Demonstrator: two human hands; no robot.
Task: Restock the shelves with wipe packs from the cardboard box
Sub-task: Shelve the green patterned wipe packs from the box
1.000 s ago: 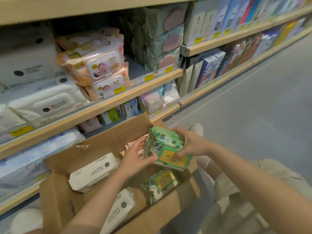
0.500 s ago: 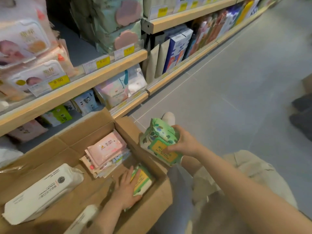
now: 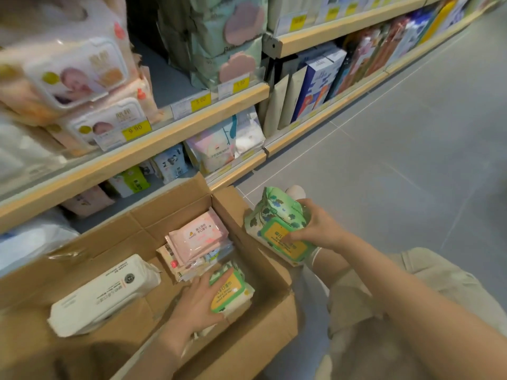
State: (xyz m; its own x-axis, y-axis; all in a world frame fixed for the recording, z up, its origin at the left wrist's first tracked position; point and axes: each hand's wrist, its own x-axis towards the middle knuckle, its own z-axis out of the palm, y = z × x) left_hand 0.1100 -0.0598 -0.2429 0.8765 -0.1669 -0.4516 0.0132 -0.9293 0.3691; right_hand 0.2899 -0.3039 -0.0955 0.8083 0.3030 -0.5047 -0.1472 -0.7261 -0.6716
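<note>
An open cardboard box (image 3: 248, 215) stands on the floor in front of the shelves. My right hand (image 3: 318, 229) grips a green leaf-patterned wipe pack (image 3: 274, 218) just right of the box, above its flap. My left hand (image 3: 200, 303) reaches down into the box and lies over a second green wipe pack (image 3: 233, 293), fingers wrapped on its left side. Inside the box also lie pink wipe packs (image 3: 197, 237) and a long white wipe pack (image 3: 104, 294).
Wooden shelves (image 3: 170, 141) on the left carry baby wipe packs (image 3: 79, 75), mint packs (image 3: 227, 42) and price tags. The lowest shelf holds small packs (image 3: 131, 182). Grey tiled floor (image 3: 397, 149) opens to the right. My knee in beige trousers (image 3: 411, 283) is beside the box.
The left hand let go of the first green pack, dropped into the box and settled on a second one. The right hand kept its pack, shifted right of the box.
</note>
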